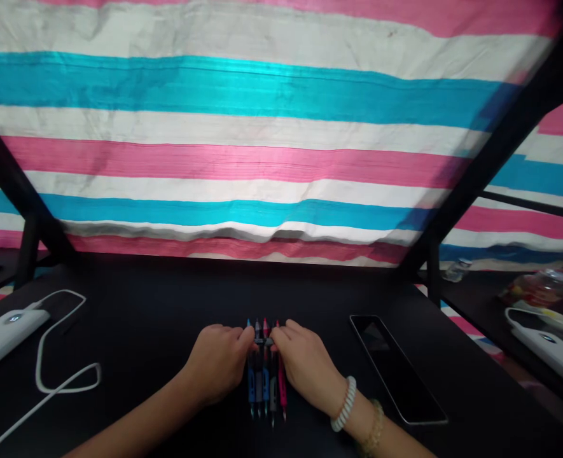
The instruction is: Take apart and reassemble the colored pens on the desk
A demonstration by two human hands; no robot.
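Several pens point(265, 385) in blue, grey and pink lie side by side on the black table point(166, 292), tips toward the near edge. Above them, my left hand point(221, 359) and my right hand point(303, 359) meet almost fingertip to fingertip. Both hands are closed, pinching a small dark piece point(263, 342) between them that crosses over the pens. It is too small and blurred to name. My right wrist wears a white coiled band and a pale bracelet.
A phone point(398, 369) lies to the right of my right hand. On the left are a white power device point(9, 337) and its looping white cable point(40, 356). Black frame bars point(481, 172) and a striped sheet point(262, 159) stand behind. A side table holds a jar point(543, 286).
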